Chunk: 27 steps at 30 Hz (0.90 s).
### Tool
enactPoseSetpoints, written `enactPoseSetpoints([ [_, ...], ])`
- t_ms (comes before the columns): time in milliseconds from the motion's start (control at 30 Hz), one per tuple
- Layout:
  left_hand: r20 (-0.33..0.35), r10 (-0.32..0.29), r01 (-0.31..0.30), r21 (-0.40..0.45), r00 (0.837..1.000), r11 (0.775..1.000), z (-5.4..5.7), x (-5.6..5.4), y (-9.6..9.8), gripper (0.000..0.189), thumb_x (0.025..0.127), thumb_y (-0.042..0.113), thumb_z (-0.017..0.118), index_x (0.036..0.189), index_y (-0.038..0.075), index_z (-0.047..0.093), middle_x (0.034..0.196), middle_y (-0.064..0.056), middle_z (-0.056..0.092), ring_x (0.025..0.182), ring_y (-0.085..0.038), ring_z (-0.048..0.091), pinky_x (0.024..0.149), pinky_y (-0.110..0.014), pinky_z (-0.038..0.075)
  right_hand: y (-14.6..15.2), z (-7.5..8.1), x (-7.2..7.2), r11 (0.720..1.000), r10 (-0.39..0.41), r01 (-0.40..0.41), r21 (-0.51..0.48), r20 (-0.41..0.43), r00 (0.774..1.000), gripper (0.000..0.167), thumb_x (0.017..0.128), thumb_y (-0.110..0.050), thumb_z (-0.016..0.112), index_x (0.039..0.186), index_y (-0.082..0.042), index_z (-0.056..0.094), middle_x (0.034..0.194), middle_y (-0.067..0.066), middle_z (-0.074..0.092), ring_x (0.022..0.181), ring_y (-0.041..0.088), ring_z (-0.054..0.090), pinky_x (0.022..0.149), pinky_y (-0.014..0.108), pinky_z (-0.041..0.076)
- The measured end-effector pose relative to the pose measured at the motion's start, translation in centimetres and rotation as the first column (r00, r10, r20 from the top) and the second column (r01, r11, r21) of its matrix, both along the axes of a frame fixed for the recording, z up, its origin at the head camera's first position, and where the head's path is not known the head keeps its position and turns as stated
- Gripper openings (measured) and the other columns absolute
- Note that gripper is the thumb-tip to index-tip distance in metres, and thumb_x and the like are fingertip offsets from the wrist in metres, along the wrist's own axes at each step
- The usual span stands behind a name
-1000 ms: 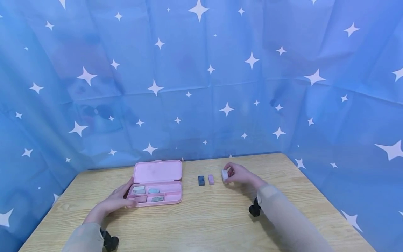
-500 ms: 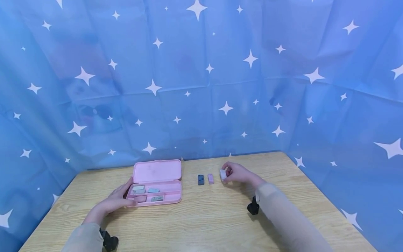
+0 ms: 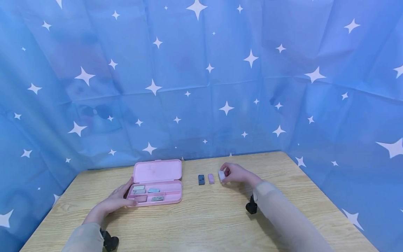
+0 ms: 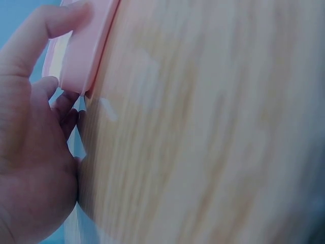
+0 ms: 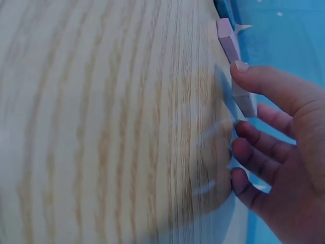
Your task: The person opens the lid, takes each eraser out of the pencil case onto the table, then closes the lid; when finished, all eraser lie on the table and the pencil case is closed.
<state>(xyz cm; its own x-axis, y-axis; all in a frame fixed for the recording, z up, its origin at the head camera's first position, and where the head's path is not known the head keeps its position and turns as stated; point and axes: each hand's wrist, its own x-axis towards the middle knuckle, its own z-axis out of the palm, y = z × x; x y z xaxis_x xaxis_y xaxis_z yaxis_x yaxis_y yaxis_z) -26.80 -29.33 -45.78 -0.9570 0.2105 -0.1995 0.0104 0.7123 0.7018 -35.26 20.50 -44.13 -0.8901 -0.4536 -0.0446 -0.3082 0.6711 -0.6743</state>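
Observation:
My right hand (image 3: pixel 236 173) pinches a small white eraser (image 3: pixel 221 176) between thumb and fingers, low at the tabletop. In the right wrist view the thumb lies against this white eraser (image 5: pixel 244 99). Just left of it lies a purple eraser (image 3: pixel 211 179), then a dark blue one (image 3: pixel 201 180), in a row. My left hand (image 3: pixel 114 199) grips the left end of an open pink pencil case (image 3: pixel 173 201), thumb at its front corner and fingers along the side. Inside its compartments sit a white and grey pair (image 3: pixel 139 189), a light blue block (image 3: pixel 153 190), a pink block (image 3: pixel 141 198) and a grey-green block (image 3: pixel 157 198).
The case's lid (image 3: pixel 157 170) is folded back behind it on the wooden table (image 3: pixel 195 224). A blue curtain (image 3: pixel 201 87) with white stars hangs along the back and sides. A black wrist mount (image 3: pixel 251 205) sits under the right sleeve.
My right hand has slid slightly left with the white eraser, bringing it nearer to the purple one. The left hand and the case stay as they were.

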Motion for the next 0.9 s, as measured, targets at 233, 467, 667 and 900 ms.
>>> enactPoseSetpoints([
  [233,0.003,0.0,0.0,-0.005,1.0,1.0,0.11,0.03,0.08,0.116,0.075,0.046,0.075,0.156,0.021,-0.004,0.159,-0.024,-0.001,0.139,-0.051,-0.002,0.101,-0.076,0.005,-0.2,0.05,0.0,1.0,-0.007,0.007,0.005,0.004,1.0,0.042,0.078,-0.015,0.081,0.113,-0.006,0.057,0.09,0.005,0.057,0.08,0.019,0.053,0.072,0.035,0.046],
  [467,-0.001,0.001,-0.001,-0.01,1.0,1.0,0.09,0.02,0.12,0.117,0.074,0.047,0.075,0.156,0.02,-0.004,0.159,-0.024,0.0,0.14,-0.05,-0.002,0.102,-0.076,0.005,-0.23,-0.1,-0.18,1.0,0.009,-0.009,0.021,0.002,1.0,0.044,0.078,-0.014,0.081,0.113,-0.004,0.057,0.09,0.005,0.057,0.079,0.019,0.052,0.071,0.036,0.045],
  [667,-0.007,0.001,-0.001,-0.015,1.0,1.0,-0.03,-0.07,0.06,0.117,0.073,0.047,0.075,0.156,0.02,-0.003,0.159,-0.024,0.0,0.139,-0.05,-0.002,0.101,-0.076,0.005,-0.43,-0.03,-0.12,0.999,0.007,-0.007,0.049,-0.006,1.0,0.043,0.078,-0.013,0.08,0.113,-0.004,0.057,0.088,0.005,0.057,0.077,0.019,0.051,0.07,0.036,0.044],
  [900,-0.007,-0.003,0.003,0.001,1.0,1.0,0.13,0.07,0.11,0.116,0.074,0.045,0.075,0.156,0.02,-0.003,0.159,-0.024,0.0,0.139,-0.05,-0.002,0.102,-0.076,0.005,-0.51,0.42,-0.09,0.997,0.007,-0.007,0.078,0.006,1.0,0.052,0.078,-0.017,0.08,0.121,-0.002,0.055,0.09,0.005,0.056,0.08,0.019,0.052,0.072,0.036,0.046],
])
